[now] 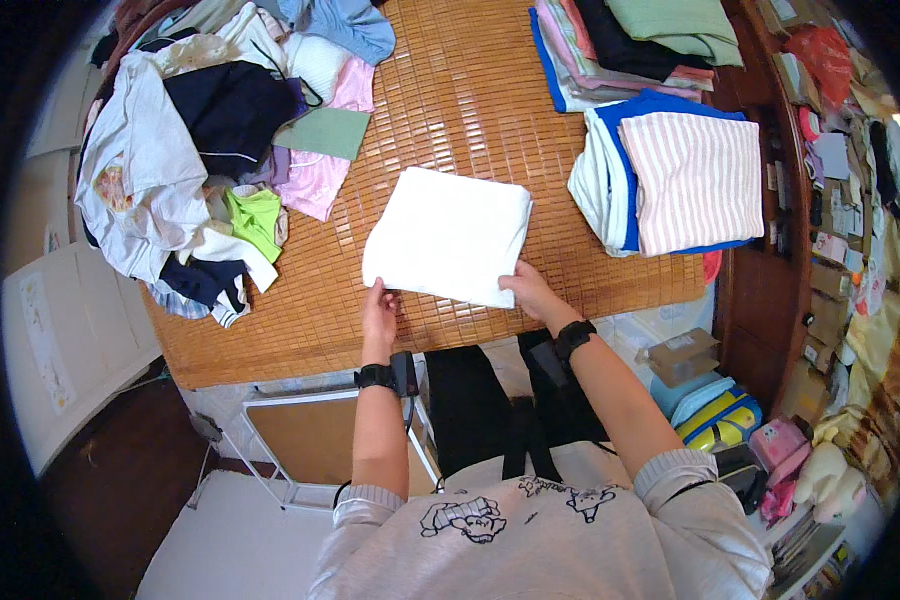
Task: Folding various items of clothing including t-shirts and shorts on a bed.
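A white garment [450, 235], folded into a neat rectangle, lies in front of me on the bamboo mat. My left hand [379, 315] grips its near left corner, with the thumb on top and the fingers partly under the cloth. At the near right corner my right hand [532, 290] pinches the folded edge between thumb and fingers. What kind of garment it is cannot be made out from the fold. Both wrists wear black straps with small devices.
A loose heap of clothes [160, 160] covers the left side of the bamboo mat [440, 100]. On the right stand two folded stacks, one topped by a striped garment [690, 180], the other by a green one [675, 30]. Boxes and bags crowd the floor and shelves [830, 300] beyond.
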Available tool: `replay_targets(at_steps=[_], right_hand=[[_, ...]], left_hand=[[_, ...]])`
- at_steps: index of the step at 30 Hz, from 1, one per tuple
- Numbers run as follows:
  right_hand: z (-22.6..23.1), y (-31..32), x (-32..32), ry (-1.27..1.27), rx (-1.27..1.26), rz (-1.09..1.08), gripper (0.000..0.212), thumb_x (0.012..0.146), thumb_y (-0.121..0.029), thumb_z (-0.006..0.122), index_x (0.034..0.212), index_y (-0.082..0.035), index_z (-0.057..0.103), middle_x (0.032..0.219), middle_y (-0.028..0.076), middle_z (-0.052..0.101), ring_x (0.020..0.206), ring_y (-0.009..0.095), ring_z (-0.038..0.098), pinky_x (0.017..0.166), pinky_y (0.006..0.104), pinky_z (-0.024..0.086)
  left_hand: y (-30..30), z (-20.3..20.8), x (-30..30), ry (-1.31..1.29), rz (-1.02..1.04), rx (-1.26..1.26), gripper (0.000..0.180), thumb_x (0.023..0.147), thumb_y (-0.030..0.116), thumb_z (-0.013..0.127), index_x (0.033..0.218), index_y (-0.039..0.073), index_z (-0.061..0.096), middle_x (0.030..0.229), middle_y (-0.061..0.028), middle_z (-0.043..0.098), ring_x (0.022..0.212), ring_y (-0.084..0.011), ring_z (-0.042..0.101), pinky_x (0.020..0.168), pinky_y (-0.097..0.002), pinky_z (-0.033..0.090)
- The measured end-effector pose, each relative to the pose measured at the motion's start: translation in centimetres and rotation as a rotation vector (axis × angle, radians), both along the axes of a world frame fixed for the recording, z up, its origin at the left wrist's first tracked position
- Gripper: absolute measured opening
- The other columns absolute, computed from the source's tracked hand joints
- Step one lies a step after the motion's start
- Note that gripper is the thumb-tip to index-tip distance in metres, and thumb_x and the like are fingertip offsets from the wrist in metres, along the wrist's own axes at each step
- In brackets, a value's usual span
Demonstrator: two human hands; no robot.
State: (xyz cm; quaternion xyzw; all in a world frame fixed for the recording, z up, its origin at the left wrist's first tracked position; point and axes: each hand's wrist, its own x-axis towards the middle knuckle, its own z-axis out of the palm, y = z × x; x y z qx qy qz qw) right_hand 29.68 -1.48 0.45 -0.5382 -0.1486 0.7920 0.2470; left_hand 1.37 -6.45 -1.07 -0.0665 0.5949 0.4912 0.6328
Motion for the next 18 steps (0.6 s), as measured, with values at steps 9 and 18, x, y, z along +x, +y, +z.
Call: replay_targets(at_steps=[9, 18], right_hand=[[3.1, 0.1, 2.4, 0.069, 0.132, 0.147, 0.046, 0.065, 0.006, 0.052, 0.111, 0.007, 0.047, 0.104, 0.01, 0.056, 0.093, 0.019, 0.055, 0.081, 0.0292, 0.043], [16.6, 7.9, 9.4, -0.053, 0.51, 0.421, 0.046, 0.065, 0.005, 0.053, 0.111, 0.004, 0.046, 0.104, 0.009, 0.056, 0.095, 0.017, 0.055, 0.084, 0.0293, 0.043]], left_hand=[[2.5, 5.5, 3.4, -0.07, 0.087, 0.068, 0.035, 0.078, 0.03, 0.054, 0.104, 0.008, 0.047, 0.087, -0.0034, 0.055, 0.074, -0.0135, 0.05, 0.056, -0.0262, 0.041], [7.9, 12.0, 6.7, 0.078, -0.058, 0.143, 0.04, 0.076, 0.02, 0.056, 0.11, 0.001, 0.05, 0.104, -0.0065, 0.057, 0.097, -0.0191, 0.052, 0.083, -0.0313, 0.042]])
